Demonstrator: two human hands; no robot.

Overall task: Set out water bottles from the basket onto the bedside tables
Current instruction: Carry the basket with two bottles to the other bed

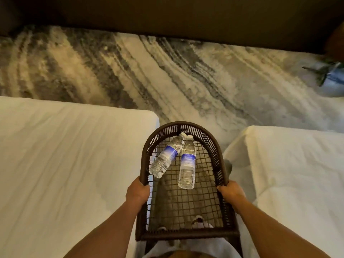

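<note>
I hold a dark brown woven basket (216, 151) with an open mesh floor level in front of me, between two beds. My left hand (137, 190) grips its left rim and my right hand (232, 191) grips its right rim. Two clear plastic water bottles with blue labels and white caps lie in its rounded far end. The left bottle (166, 156) lies slanted, its base near the left rim. Beside it, the right bottle (187, 162) lies almost straight, and the two caps touch at the far end. No bedside table is in view.
A white-sheeted bed (65, 164) fills the left, another white bed (297, 174) the right, with a narrow gap between them. Grey and cream patterned carpet (149, 71) stretches ahead to a dark wall (167, 13). A blurred blue object (331, 77) lies at the far right.
</note>
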